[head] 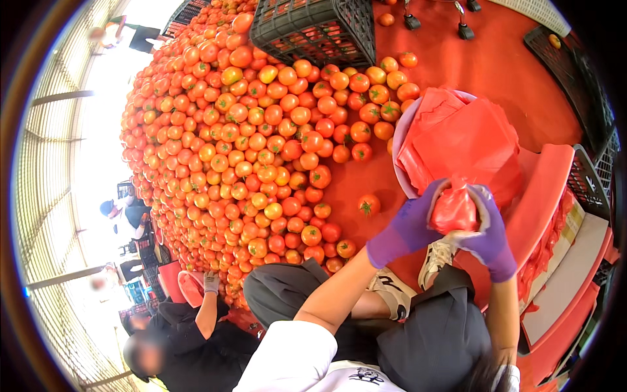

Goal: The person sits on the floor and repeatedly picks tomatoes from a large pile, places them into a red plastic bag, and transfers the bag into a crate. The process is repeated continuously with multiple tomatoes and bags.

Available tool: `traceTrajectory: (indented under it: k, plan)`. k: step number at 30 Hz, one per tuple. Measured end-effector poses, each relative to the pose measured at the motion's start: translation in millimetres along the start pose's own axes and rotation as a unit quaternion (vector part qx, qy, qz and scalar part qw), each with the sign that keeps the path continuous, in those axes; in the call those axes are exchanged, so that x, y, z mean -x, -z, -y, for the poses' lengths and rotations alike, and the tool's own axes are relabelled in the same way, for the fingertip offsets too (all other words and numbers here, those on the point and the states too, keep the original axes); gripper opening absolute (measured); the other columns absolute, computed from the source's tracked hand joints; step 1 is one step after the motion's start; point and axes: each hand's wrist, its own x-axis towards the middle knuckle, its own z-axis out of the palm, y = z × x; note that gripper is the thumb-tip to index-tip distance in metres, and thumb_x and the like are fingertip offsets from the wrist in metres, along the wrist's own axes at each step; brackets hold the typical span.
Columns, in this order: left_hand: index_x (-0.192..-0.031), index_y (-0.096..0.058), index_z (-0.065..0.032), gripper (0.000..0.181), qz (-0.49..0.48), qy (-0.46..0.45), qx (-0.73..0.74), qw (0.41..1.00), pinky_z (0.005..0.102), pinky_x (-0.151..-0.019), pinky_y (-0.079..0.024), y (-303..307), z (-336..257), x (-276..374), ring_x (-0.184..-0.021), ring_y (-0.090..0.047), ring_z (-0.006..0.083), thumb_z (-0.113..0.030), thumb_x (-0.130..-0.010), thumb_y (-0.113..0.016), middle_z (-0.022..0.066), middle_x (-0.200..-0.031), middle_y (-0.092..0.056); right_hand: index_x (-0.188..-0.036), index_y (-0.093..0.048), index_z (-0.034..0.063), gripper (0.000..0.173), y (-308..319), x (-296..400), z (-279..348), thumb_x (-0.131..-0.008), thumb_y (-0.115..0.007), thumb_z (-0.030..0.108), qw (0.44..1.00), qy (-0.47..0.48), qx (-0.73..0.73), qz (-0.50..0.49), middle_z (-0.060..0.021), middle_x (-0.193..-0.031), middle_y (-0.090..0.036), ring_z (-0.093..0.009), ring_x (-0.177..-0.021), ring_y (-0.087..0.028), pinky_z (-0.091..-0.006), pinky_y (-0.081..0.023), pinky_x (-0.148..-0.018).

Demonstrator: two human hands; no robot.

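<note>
Both of my hands wear purple gloves with pale palms. My left hand and my right hand hold a red wrapped bundle between them, above my shoes. The wrapping is thin and shiny and gathers at the top; what it contains is hidden. Just beyond the bundle, a pale purple round tub holds a stack of red sheets or bags. One loose tomato lies on the red floor to the left of my hands. A large heap of tomatoes spreads out farther left.
A black plastic crate rests at the heap's top edge. Wheeled chair feet stand beyond. A red plastic stool or chair and cardboard are at right. A co-worker's gloved hand touches the heap at lower left; other people are farther off.
</note>
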Motion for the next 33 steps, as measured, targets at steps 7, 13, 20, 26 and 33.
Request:
traceTrajectory:
  k: [7, 13, 20, 26, 33]
  plan:
    - [-0.128, -0.047, -0.0013, 0.063, -0.272, -0.007, -0.254, 0.928, 0.0445, -0.087, -0.046, 64.8, 94.4, -75.9, -0.104, -0.058, 0.0359, -0.025, -0.076, -0.073, 0.0208, -0.115, -0.058, -0.132, -0.045, 0.0011, 0.082, 34.6, 33.4, -25.9, -0.055, -0.072, 0.004, 0.931, -0.273, -0.186, -0.156, -0.0064, -0.115, -0.055, -0.016, -0.108, -0.054, -0.0305, -0.045, -0.093]
    - [-0.111, -0.060, 0.0015, 0.049, -0.257, 0.056, -0.425, 0.866, 0.0400, -0.092, -0.046, 270.1, 281.2, -31.3, -0.097, -0.055, 0.0342, -0.028, -0.075, -0.074, 0.0188, -0.104, -0.060, -0.141, -0.040, 0.0047, 0.083, 159.3, 106.2, -36.1, -0.063, -0.070, 0.002, 0.893, -0.184, -0.009, -0.410, -0.0099, -0.132, -0.050, -0.020, -0.124, -0.048, -0.0324, -0.041, -0.100]
    - [-0.126, -0.050, 0.0023, 0.053, -0.357, 0.137, -0.024, 0.924, 0.0332, -0.088, -0.049, 145.8, 210.7, -19.5, -0.103, -0.055, 0.0211, -0.028, -0.087, -0.070, 0.0165, -0.119, -0.056, -0.128, -0.051, 0.0045, 0.076, 213.6, 314.3, -97.7, -0.060, -0.082, 0.018, 0.824, -0.372, 0.428, 0.001, -0.0186, -0.126, -0.053, -0.036, -0.118, -0.049, -0.0408, -0.040, -0.103]
    - [-0.131, -0.048, -0.0061, 0.050, -0.170, 0.143, 0.543, 0.810, 0.0370, -0.080, -0.056, 90.2, 167.8, 15.8, -0.099, -0.063, 0.0282, -0.037, -0.093, -0.060, 0.0160, -0.121, -0.058, -0.137, -0.043, -0.0009, 0.086, 155.9, 368.2, -159.3, -0.062, -0.083, 0.016, 0.837, -0.509, 0.161, 0.123, -0.0172, -0.135, -0.048, -0.029, -0.126, -0.046, -0.0356, -0.039, -0.104]
    - [-0.131, -0.049, -0.0092, 0.055, -0.124, -0.121, 0.008, 0.985, 0.0370, -0.094, -0.047, -65.2, 61.4, -68.4, -0.113, -0.054, 0.0284, -0.031, -0.086, -0.070, 0.0130, -0.128, -0.050, -0.142, -0.033, -0.0043, 0.088, 159.0, 359.1, -170.4, -0.070, -0.081, 0.009, 0.804, -0.587, -0.076, 0.048, -0.0154, -0.140, -0.045, -0.021, -0.129, -0.044, -0.0319, -0.038, -0.105]
